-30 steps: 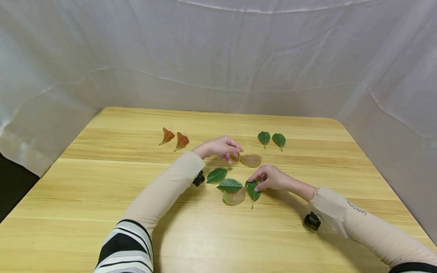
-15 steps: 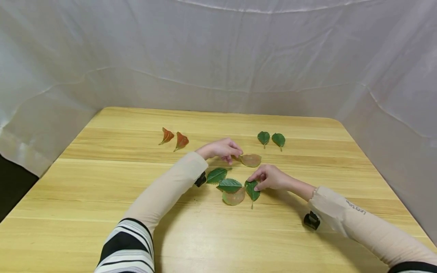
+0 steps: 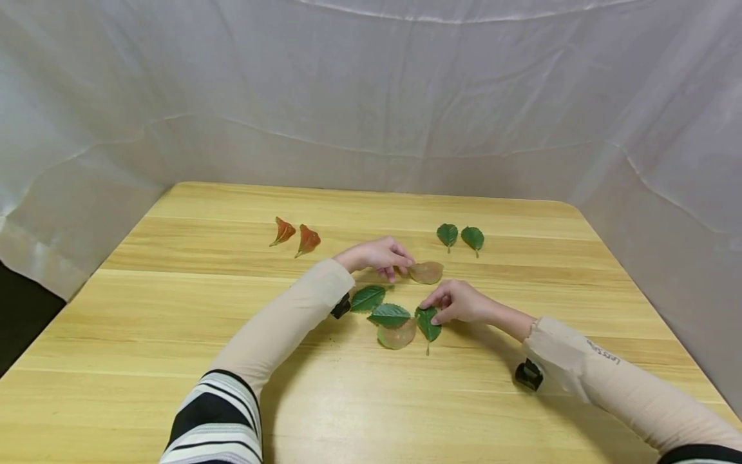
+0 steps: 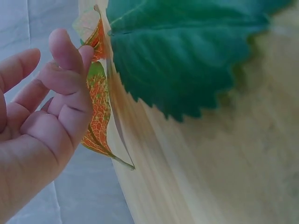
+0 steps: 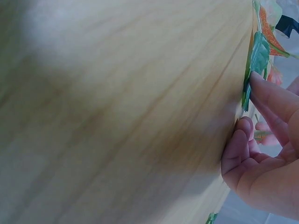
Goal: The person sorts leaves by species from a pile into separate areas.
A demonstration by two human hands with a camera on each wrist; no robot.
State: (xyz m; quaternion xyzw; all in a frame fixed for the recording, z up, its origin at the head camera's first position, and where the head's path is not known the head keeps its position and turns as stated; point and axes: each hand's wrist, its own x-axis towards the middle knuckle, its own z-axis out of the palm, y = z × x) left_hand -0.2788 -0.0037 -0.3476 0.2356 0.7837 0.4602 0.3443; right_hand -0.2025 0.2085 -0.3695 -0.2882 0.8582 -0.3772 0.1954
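Observation:
My left hand [image 3: 379, 254] holds its fingertips at the stem end of a pinkish-brown leaf [image 3: 428, 272], whose stem is hidden. In the left wrist view the fingers [image 4: 70, 88] are bent beside an orange-veined leaf [image 4: 99, 112], with a large green leaf [image 4: 177, 51] closer by. My right hand [image 3: 460, 301] has thumb and index finger on a green leaf [image 3: 428, 330] lying at the right of the central group. Left of it, a green leaf [image 3: 390, 314] overlaps a second pinkish-brown leaf [image 3: 397, 336]. Another green leaf [image 3: 368, 298] lies beside the left wrist.
Two red-orange leaves [image 3: 308, 240] lie at the back left of the wooden table [image 3: 174, 322]. Two small green leaves [image 3: 473, 238] are at the back right. A whitish curtain [image 3: 371, 96] surrounds the table's far side. Black camera mounts [image 3: 529, 375] sit under the wrists.
My left hand has shifted slightly right and nearer me, and its fingertips now cover the pinkish-brown leaf's stem end. The right hand and the other leaves have hardly moved.

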